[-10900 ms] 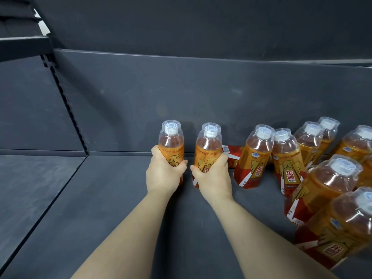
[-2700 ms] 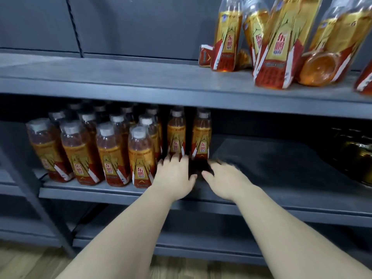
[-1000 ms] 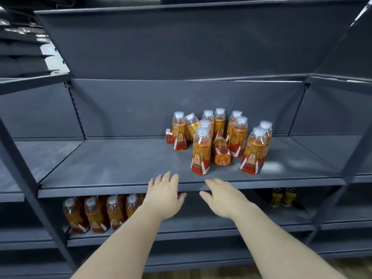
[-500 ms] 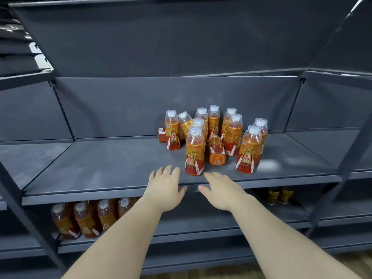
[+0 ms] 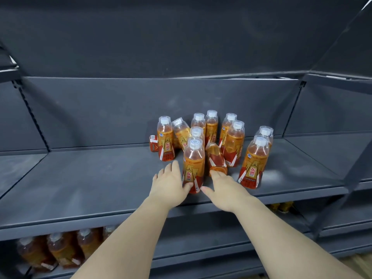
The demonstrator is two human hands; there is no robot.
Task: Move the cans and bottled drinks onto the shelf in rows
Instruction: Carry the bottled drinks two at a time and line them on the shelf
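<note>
Several orange drink bottles with white caps stand in a loose cluster on the grey upper shelf (image 5: 80, 184). The nearest upright bottle (image 5: 193, 164) stands at the front of the cluster. My left hand (image 5: 170, 185) reaches it with straight fingers, the thumb touching its lower left side. My right hand (image 5: 223, 188) lies open just right of that bottle, its fingertips at the base of a bottle lying on its side (image 5: 216, 160). Another bottle (image 5: 181, 132) leans tilted at the back left. A small red can (image 5: 153, 143) lies beside the leftmost bottle (image 5: 165, 138).
Rows of the same bottles (image 5: 60, 250) stand on the lower shelf at the left. Dark cans (image 5: 281, 206) sit on the lower shelf at the right. A slanted dark upright post (image 5: 350, 174) crosses the shelf's right end. The upper shelf's left half is bare.
Both hands have moved forward onto the upper shelf, from in front of its edge to the front bottle and the lying bottle. The view has come closer to the cluster.
</note>
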